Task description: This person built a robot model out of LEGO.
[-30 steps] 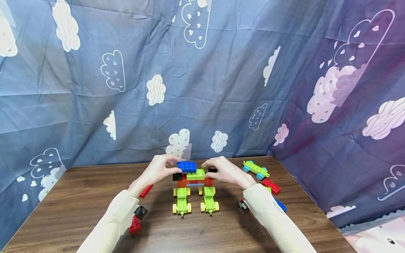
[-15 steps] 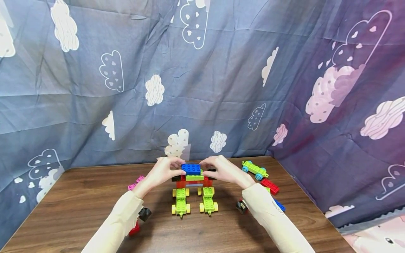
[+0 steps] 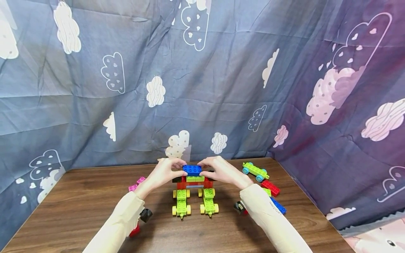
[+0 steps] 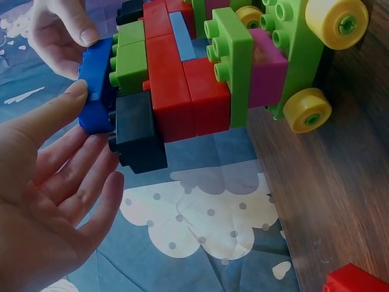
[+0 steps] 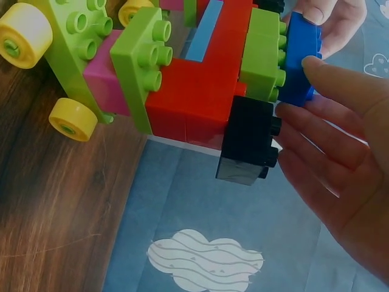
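Observation:
A brick build stands mid-table on two green wheeled chassis (image 3: 181, 204) with yellow wheels. It has a red layer (image 3: 193, 183), green bricks (image 3: 194, 178) and a blue brick (image 3: 192, 170) on top. My left hand (image 3: 164, 174) is at the blue brick's left end and my right hand (image 3: 221, 171) at its right end. In the left wrist view the left thumb (image 4: 58, 112) presses on the blue brick (image 4: 96, 91), with straight fingers beside a black brick (image 4: 137, 131). In the right wrist view the right thumb (image 5: 340, 76) touches the blue brick (image 5: 299, 58) above another black brick (image 5: 249, 140).
On the wooden table (image 3: 79, 196), a green chassis with blue wheels (image 3: 255, 170), a red brick (image 3: 270, 187) and a blue brick (image 3: 278, 205) lie to the right. A pink brick (image 3: 136, 183), a black piece (image 3: 146, 214) and a red brick (image 3: 134, 231) lie left. Cloud-printed cloth walls the back and right.
The blue brick has moved right to the middle of the build and down onto the green bricks. Both hands have closed in on its two ends.

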`<control>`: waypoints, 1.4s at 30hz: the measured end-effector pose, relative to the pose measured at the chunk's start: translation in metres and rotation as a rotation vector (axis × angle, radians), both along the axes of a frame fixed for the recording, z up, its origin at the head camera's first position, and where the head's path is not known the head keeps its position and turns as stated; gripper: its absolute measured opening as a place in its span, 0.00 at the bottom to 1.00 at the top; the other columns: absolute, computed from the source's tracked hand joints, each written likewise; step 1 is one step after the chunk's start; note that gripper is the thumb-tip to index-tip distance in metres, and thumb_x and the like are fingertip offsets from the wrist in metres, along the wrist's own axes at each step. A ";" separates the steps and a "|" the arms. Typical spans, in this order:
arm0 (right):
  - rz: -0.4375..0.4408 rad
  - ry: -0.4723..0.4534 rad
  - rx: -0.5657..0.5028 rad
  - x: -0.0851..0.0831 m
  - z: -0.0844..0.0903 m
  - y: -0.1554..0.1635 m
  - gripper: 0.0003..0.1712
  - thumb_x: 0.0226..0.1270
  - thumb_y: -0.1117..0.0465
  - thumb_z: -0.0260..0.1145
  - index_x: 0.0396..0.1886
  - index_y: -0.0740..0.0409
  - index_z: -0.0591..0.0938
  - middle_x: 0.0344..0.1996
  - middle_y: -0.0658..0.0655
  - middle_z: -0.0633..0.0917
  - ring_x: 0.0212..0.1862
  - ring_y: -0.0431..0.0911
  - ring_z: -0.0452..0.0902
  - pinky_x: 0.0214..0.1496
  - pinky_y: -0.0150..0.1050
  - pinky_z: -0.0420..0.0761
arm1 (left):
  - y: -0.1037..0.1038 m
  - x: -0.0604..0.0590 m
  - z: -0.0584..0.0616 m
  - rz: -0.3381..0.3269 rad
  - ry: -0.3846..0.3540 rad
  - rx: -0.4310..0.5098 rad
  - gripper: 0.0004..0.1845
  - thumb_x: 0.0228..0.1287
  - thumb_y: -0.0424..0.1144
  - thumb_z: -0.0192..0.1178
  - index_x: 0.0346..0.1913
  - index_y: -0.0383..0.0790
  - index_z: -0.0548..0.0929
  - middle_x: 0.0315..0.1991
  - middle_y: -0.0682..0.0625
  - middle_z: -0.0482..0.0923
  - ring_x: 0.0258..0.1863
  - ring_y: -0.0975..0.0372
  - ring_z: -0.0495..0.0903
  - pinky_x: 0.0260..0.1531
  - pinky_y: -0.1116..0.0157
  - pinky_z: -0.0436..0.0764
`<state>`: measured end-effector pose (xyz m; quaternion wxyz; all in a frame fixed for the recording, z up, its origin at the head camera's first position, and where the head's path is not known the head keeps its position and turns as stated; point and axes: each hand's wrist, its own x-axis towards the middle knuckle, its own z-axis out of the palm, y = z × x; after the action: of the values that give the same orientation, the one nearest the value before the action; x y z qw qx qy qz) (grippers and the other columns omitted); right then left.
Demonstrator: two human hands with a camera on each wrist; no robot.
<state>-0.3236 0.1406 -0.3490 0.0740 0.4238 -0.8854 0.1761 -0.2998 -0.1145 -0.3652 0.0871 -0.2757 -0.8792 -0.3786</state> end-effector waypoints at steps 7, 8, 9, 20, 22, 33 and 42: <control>-0.011 0.012 -0.012 0.002 0.002 0.003 0.17 0.67 0.55 0.68 0.52 0.56 0.85 0.45 0.52 0.89 0.45 0.42 0.85 0.52 0.39 0.84 | 0.003 -0.001 -0.001 -0.006 0.013 0.000 0.16 0.60 0.40 0.70 0.49 0.37 0.86 0.43 0.45 0.88 0.41 0.56 0.87 0.54 0.49 0.81; -0.013 0.011 -0.008 0.001 0.002 0.003 0.17 0.67 0.55 0.68 0.52 0.56 0.85 0.45 0.52 0.89 0.45 0.41 0.85 0.52 0.39 0.85 | 0.003 -0.002 -0.002 -0.008 0.013 0.000 0.16 0.60 0.40 0.70 0.49 0.37 0.86 0.43 0.44 0.88 0.40 0.57 0.87 0.54 0.50 0.82; -0.015 0.007 -0.006 0.001 0.001 0.003 0.17 0.67 0.55 0.68 0.52 0.56 0.85 0.45 0.52 0.89 0.44 0.41 0.85 0.52 0.38 0.85 | 0.004 -0.002 -0.002 -0.010 0.010 -0.001 0.16 0.60 0.40 0.70 0.49 0.37 0.86 0.43 0.44 0.88 0.40 0.56 0.87 0.54 0.52 0.82; -0.014 -0.003 -0.001 0.000 0.002 0.007 0.16 0.67 0.56 0.68 0.51 0.57 0.85 0.45 0.54 0.89 0.45 0.43 0.85 0.52 0.39 0.85 | 0.004 -0.004 -0.004 -0.049 0.002 -0.018 0.16 0.65 0.44 0.66 0.50 0.38 0.86 0.43 0.47 0.88 0.41 0.59 0.86 0.48 0.58 0.86; -0.012 -0.008 0.001 -0.001 0.001 0.007 0.16 0.67 0.56 0.68 0.51 0.58 0.85 0.45 0.54 0.89 0.45 0.42 0.85 0.52 0.39 0.85 | 0.004 -0.004 -0.004 -0.054 0.005 -0.024 0.15 0.65 0.44 0.66 0.50 0.39 0.86 0.43 0.47 0.88 0.41 0.59 0.86 0.48 0.58 0.86; -0.005 -0.036 0.016 -0.003 0.003 0.006 0.15 0.67 0.56 0.68 0.50 0.58 0.85 0.44 0.54 0.89 0.44 0.42 0.86 0.51 0.38 0.85 | 0.006 -0.004 -0.002 -0.041 -0.002 -0.039 0.16 0.65 0.43 0.66 0.50 0.38 0.86 0.43 0.47 0.88 0.42 0.59 0.86 0.48 0.59 0.85; 0.006 -0.005 0.035 -0.004 0.007 0.002 0.14 0.67 0.57 0.69 0.48 0.59 0.85 0.43 0.54 0.89 0.43 0.42 0.86 0.51 0.38 0.85 | 0.004 -0.005 -0.001 -0.046 0.007 -0.031 0.15 0.64 0.41 0.66 0.50 0.36 0.86 0.43 0.45 0.88 0.42 0.57 0.86 0.49 0.57 0.85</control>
<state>-0.3277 0.1422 -0.3416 0.0641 0.4275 -0.8871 0.1619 -0.3049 -0.1104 -0.3662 0.0770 -0.2987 -0.8781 -0.3658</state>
